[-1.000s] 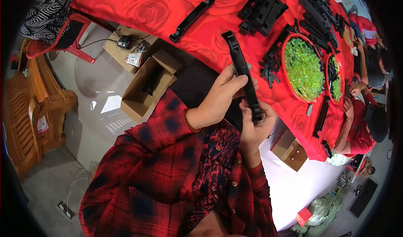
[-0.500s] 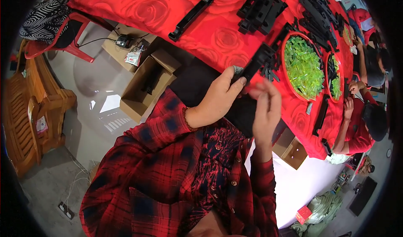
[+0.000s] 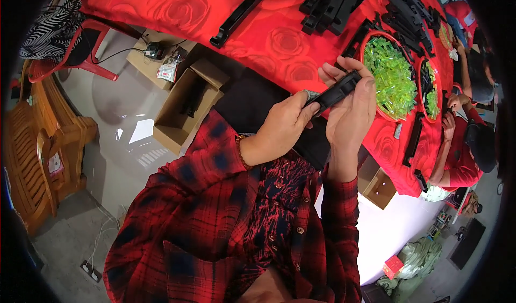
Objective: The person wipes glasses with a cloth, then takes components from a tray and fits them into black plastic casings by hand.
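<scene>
Head view: both hands grip one black plastic bar (image 3: 337,92) above the desk (image 3: 269,40), left hand (image 3: 282,128) at its near end, right hand (image 3: 352,112) around its middle; green clips (image 3: 392,77) wait at three o'clock, more black parts (image 3: 333,2) unassembled at twelve.

A head-worn fisheye looks steeply down, close over the hands (image 3: 322,115) and red-clothed table (image 3: 177,2).

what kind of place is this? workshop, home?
Probably a small hand-assembly workshop. A long table under a red rose-print cloth carries many black plastic bars and a red basin of green translucent pieces. Both hands hold one black bar; another person works alongside.
</scene>
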A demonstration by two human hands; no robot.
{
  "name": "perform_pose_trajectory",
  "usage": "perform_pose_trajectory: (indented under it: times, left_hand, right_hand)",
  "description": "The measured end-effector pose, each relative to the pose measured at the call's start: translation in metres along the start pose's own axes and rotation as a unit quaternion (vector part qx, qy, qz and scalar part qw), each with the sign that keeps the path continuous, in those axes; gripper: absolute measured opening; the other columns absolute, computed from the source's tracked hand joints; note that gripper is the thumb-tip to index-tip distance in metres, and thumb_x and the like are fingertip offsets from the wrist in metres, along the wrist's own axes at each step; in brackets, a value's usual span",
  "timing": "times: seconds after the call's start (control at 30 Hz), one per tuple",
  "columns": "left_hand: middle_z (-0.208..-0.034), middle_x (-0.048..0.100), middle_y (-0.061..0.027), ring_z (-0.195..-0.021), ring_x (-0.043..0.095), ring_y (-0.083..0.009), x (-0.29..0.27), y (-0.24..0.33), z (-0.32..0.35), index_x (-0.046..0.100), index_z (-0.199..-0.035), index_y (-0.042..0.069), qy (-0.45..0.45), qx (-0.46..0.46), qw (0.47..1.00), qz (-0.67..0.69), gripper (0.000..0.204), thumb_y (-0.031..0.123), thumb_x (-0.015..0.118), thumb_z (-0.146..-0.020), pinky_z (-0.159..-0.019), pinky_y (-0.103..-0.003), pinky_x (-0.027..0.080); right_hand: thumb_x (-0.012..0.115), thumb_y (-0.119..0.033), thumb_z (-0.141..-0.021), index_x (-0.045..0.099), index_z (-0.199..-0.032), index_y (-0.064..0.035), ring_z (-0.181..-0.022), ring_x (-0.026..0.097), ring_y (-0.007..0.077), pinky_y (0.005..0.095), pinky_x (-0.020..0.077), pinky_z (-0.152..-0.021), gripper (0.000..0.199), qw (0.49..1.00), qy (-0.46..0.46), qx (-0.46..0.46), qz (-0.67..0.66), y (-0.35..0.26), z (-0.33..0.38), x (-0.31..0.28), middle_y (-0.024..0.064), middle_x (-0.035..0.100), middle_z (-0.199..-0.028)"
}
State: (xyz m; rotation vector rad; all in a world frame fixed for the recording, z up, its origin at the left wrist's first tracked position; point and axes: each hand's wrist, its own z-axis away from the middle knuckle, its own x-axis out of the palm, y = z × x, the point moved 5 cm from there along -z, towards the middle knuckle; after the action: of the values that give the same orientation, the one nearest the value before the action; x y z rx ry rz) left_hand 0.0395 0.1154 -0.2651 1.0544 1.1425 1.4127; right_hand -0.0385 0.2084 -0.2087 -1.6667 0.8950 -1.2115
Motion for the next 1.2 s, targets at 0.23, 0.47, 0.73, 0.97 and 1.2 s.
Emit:
perform_pose_trajectory:
  times: [0.23, 0.47, 0.73, 0.97, 1.2]
  left_hand:
    - [-0.072, 0.060, -0.0152, -0.067, 0.064, -0.0264, -0.004, 0.010, 0.002, 0.053, -0.093, -0.001, 0.019, 0.079, 0.996, -0.035, 0.019, 0.016, 0.060, -0.097, -0.060, -0.037, 0.048]
    - [-0.070, 0.062, -0.0158, -0.062, 0.064, -0.0256, -0.002, 0.004, 0.000, 0.053, -0.090, -0.001, 0.011, 0.079, 0.997, -0.024, 0.020, 0.015, 0.065, -0.093, -0.057, -0.036, 0.047]
    - [-0.071, 0.061, -0.0138, -0.063, 0.064, -0.0204, 0.003, 0.002, -0.004, 0.053, -0.089, -0.001, -0.044, 0.016, 0.999, -0.008, 0.020, 0.015, 0.064, -0.094, -0.057, -0.034, 0.048]
    - [-0.078, 0.057, -0.0178, -0.067, 0.059, -0.0339, 0.002, 0.009, -0.002, 0.052, -0.093, -0.001, 0.006, 0.145, 0.986, -0.084, 0.019, 0.014, 0.064, -0.093, -0.062, -0.040, 0.046]
    - [-0.075, 0.056, -0.0191, -0.066, 0.057, -0.0368, 0.001, -0.001, 0.000, 0.054, -0.089, -0.001, 0.005, 0.122, 0.989, -0.087, 0.019, 0.013, 0.066, -0.090, -0.059, -0.041, 0.045]
  right_hand:
    - [0.035, -0.038, -0.107, 0.047, -0.121, 0.0045, -0.104, 0.064, 0.0292, 0.0451, 0.0523, -0.095, 0.046, 1.000, 0.001, -0.022, 0.012, -0.008, 0.010, -0.003, 0.0195, 0.056, -0.117]
    - [0.034, -0.038, -0.107, 0.047, -0.120, 0.0053, -0.105, 0.063, 0.0312, 0.0459, 0.0517, -0.096, 0.047, 0.998, 0.004, -0.046, 0.038, -0.010, 0.018, -0.010, 0.0194, 0.056, -0.114]
    - [0.035, -0.038, -0.107, 0.047, -0.119, 0.0057, -0.105, 0.064, 0.0328, 0.0467, 0.0516, -0.097, 0.047, 0.998, 0.041, -0.026, 0.037, -0.003, 0.021, -0.021, 0.0194, 0.056, -0.112]
    - [0.035, -0.039, -0.107, 0.047, -0.119, 0.0067, -0.103, 0.064, 0.0324, 0.0474, 0.0526, -0.095, 0.049, 0.996, 0.069, -0.017, 0.052, 0.003, 0.023, -0.025, 0.0196, 0.056, -0.112]
    - [0.033, -0.036, -0.108, 0.046, -0.120, 0.0060, -0.101, 0.065, 0.0303, 0.0410, 0.0525, -0.092, 0.046, 0.989, 0.035, -0.041, 0.141, -0.003, 0.030, -0.021, 0.0196, 0.057, -0.112]
